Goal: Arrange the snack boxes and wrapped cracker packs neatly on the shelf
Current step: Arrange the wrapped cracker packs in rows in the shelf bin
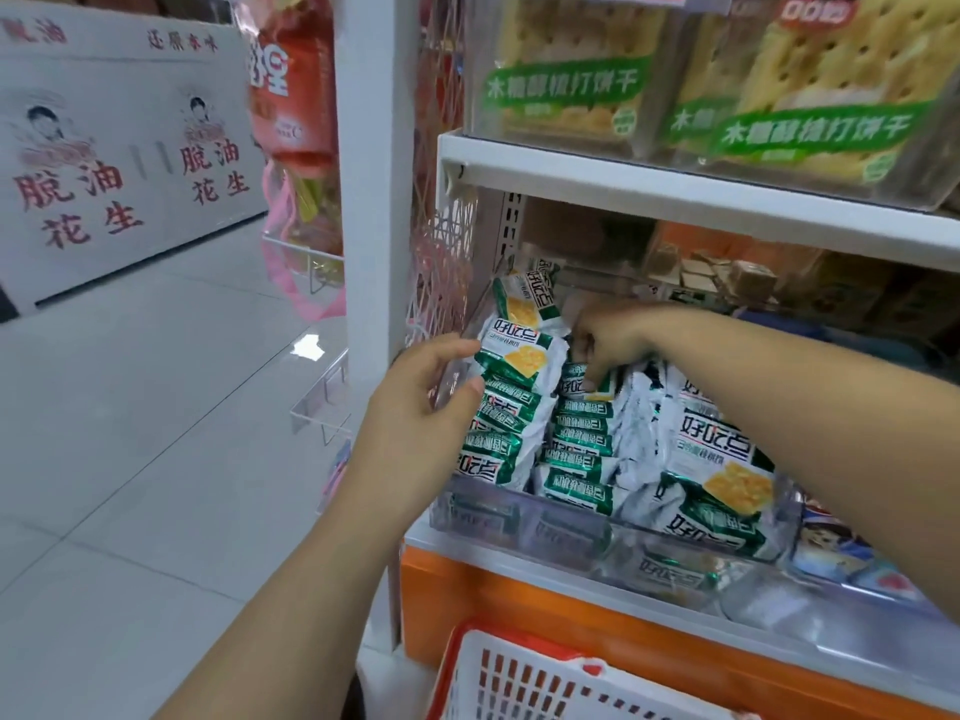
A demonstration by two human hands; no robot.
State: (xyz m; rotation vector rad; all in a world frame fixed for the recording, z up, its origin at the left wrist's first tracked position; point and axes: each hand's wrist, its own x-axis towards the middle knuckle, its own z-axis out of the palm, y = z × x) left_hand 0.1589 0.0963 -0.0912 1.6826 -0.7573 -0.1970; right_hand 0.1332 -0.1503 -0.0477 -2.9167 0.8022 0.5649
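- Cracker packs [571, 449] — green-and-white, standing in rows inside the clear bin [519, 517] on the lower shelf [467, 556].
- Your left hand [421, 402] reaches to the bin's left end — forefinger and thumb pinch the edge of the top pack [514, 356].
- Your right hand [602, 340], fingers curled downward, pinches an upright pack [584, 384] in the middle row.

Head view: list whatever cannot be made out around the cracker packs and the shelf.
Head view only:
Right hand grip: fingertips sunk among the cracker packs, so what they pinch is unclear.
Brown boxes at the shelf's back: dark and blurred under the upper shelf.
Basket: cut off by the bottom edge; contents unseen.
Colourful packets at right: partly covered by the right forearm.
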